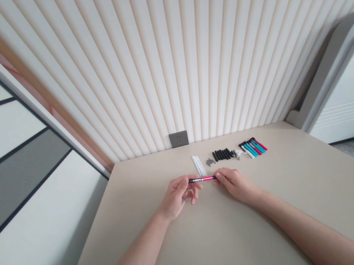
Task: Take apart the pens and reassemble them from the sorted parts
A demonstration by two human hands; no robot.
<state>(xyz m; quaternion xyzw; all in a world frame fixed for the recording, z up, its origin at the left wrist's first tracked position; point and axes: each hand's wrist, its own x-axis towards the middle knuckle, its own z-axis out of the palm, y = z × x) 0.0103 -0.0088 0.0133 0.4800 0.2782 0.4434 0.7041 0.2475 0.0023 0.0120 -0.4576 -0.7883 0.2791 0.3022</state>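
A pen (208,178) with a red barrel and black ends lies level between my two hands, above the table. My left hand (178,196) pinches its left end between thumb and finger, the other fingers loosely curled below. On its right end, my right hand (232,182) is closed with thumb and fingers. Just behind the pen are several thin white sticks (198,165), like pen refills. To their right are small grey pieces (210,162), a row of black tubes or caps (222,154), and a little pile of whitish parts (236,154).
Several red, teal and white pen barrels (253,148) with black ends lie side by side at the back right of the table (197,247). A dark socket (178,139) sits on the ribbed wall behind. Panelled furniture (23,214) borders the left; a pale bed-like piece (349,79) stands at right.
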